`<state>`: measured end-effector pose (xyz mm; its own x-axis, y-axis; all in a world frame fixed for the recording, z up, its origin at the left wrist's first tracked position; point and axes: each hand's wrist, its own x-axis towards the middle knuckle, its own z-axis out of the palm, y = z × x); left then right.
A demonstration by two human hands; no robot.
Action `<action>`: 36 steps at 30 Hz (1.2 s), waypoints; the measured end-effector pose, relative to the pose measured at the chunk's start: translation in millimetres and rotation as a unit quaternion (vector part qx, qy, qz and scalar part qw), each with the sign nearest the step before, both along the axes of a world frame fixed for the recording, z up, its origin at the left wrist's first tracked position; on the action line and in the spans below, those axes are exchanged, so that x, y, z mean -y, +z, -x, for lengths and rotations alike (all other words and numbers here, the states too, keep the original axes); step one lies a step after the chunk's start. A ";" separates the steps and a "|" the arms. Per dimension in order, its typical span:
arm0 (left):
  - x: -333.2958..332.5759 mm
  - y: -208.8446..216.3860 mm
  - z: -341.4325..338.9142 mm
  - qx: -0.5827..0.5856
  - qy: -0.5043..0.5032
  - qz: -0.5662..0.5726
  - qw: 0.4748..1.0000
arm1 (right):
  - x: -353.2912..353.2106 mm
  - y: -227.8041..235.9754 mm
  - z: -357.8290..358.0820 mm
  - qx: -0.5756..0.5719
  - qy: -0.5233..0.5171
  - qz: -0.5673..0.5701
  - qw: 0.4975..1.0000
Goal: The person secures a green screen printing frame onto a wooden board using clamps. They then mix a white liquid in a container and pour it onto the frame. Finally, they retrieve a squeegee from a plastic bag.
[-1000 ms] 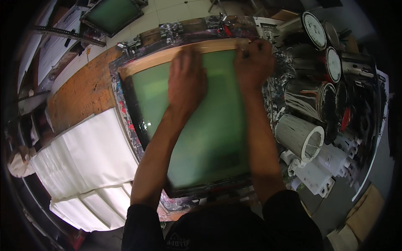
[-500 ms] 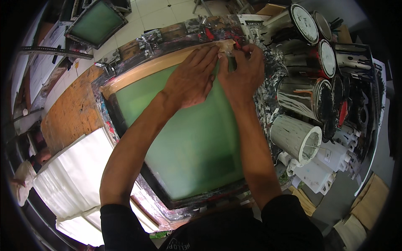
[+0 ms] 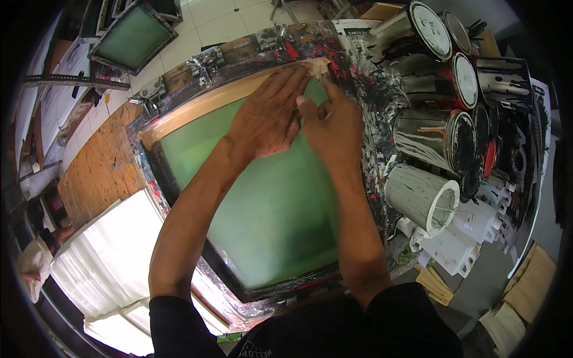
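Note:
A screen-printing frame with green mesh (image 3: 268, 209) lies in front of me, its dark border smeared with paint. Brown packing tape (image 3: 200, 109) runs along its far side, from the left corner to the right one. My left hand (image 3: 259, 119) lies flat, fingers stretched together, over the mesh and the right part of the tape. Close beside it, my right hand (image 3: 335, 125) reaches its index finger to the tape's right end at the far corner. Its thumb stands apart and the other fingers are curled, with nothing visible held in them.
Metal hinge clamps (image 3: 206, 64) line the far edge. Paint-streaked cans (image 3: 424, 137), a grey-white bucket (image 3: 418, 194) and white plastic jugs (image 3: 450, 247) crowd the right side. White fabric (image 3: 116, 256) lies at left, near another person's hand (image 3: 61, 234). Another green screen (image 3: 134, 39) stands far left.
My right hand has moved slightly left and nearer; its fingers have come off the bunched tape end, which now lies flatter at the corner. The left hand has stayed almost still.

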<state>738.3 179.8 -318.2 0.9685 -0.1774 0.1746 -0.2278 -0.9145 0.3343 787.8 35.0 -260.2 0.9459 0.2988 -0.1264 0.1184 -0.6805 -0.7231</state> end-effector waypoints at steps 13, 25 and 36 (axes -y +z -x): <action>0.7 -2.9 -1.2 0.042 0.008 0.027 0.999 | -1.3 -15.2 32.6 -0.085 0.008 -0.163 0.983; 1.3 -1.3 1.9 0.020 -0.004 -0.014 1.000 | -7.0 -15.6 -12.3 0.265 -0.028 0.052 0.962; 2.9 -0.5 1.5 0.023 0.008 0.002 1.000 | -1.2 -44.1 -30.1 0.333 -0.031 0.029 0.942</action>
